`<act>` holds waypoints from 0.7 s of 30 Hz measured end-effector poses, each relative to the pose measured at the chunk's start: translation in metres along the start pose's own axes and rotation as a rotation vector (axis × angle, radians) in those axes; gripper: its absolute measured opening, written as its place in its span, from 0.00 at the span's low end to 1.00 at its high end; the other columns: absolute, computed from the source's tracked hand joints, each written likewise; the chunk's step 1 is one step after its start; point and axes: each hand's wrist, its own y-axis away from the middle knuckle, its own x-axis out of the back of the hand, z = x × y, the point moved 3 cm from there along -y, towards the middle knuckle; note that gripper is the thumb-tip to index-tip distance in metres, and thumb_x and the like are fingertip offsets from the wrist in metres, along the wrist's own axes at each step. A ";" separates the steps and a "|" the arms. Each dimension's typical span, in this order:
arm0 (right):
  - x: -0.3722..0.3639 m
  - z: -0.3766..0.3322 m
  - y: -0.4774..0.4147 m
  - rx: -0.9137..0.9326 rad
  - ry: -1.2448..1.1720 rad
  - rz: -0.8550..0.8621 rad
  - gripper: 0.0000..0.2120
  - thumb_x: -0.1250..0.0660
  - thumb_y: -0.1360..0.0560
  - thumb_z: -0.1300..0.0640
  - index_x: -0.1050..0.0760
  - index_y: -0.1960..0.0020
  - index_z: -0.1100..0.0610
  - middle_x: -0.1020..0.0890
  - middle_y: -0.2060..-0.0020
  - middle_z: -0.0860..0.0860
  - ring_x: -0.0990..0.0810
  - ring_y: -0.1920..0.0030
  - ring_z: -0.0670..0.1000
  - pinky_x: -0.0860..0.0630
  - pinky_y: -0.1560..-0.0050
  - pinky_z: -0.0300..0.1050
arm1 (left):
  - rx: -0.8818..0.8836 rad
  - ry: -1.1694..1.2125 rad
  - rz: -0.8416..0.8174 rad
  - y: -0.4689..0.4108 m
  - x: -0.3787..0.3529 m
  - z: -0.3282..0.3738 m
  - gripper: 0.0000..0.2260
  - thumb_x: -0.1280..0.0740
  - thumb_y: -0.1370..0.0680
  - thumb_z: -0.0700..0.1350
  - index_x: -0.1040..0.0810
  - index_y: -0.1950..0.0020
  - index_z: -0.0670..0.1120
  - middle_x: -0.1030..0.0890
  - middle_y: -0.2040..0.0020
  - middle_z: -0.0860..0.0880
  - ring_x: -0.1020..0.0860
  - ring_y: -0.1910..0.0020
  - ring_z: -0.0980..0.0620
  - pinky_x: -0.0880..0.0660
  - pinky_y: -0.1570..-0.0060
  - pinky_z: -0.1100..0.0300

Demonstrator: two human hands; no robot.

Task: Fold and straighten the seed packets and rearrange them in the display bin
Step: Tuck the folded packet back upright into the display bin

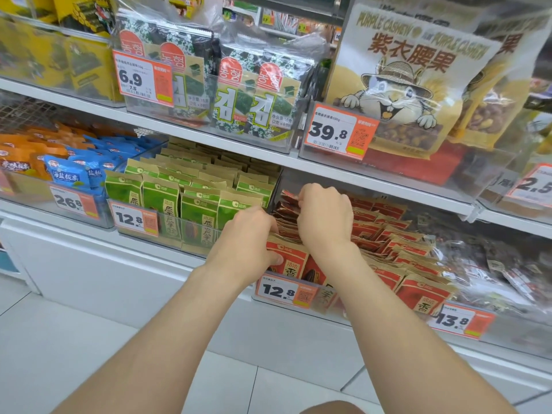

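Head view, front red packet (295,258): standing upright at the near-left corner of the display bin (331,300).
Left hand (248,234): pinching it, thumb pressing its face; being the nearer hand.
Right hand (325,219): curling into red packets (366,228) just behind; hold hidden.

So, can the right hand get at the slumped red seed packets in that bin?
Probably yes. The right hand is in the open-topped bin, and the slumped red seed packets lie to its right, uncovered. Its fingers seem curled on other packets, so it would need to let go first.
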 end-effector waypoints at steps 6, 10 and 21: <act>0.037 0.016 0.030 0.191 0.040 0.522 0.09 0.20 0.31 0.64 0.19 0.63 0.58 0.26 0.78 0.51 0.29 0.77 0.55 0.38 0.68 0.43 | 0.030 0.028 0.031 0.009 0.005 0.005 0.25 0.18 0.26 0.53 0.18 0.30 0.52 0.18 0.35 0.52 0.20 0.37 0.49 0.21 0.38 0.50; 0.053 0.031 0.042 0.295 -0.016 0.720 0.06 0.27 0.22 0.62 0.16 0.57 0.57 0.23 0.73 0.50 0.29 0.70 0.54 0.36 0.67 0.47 | 0.044 0.063 0.096 0.015 0.012 0.011 0.21 0.21 0.25 0.58 0.17 0.34 0.54 0.17 0.40 0.55 0.20 0.42 0.51 0.19 0.44 0.49; 0.092 0.052 0.087 0.207 -0.512 0.852 0.09 0.34 0.15 0.65 0.17 0.39 0.63 0.18 0.53 0.55 0.21 0.51 0.56 0.24 0.48 0.53 | -0.139 0.434 0.476 0.031 0.019 0.059 0.07 0.38 0.13 0.47 0.22 0.39 0.48 0.20 0.45 0.53 0.23 0.47 0.56 0.26 0.45 0.56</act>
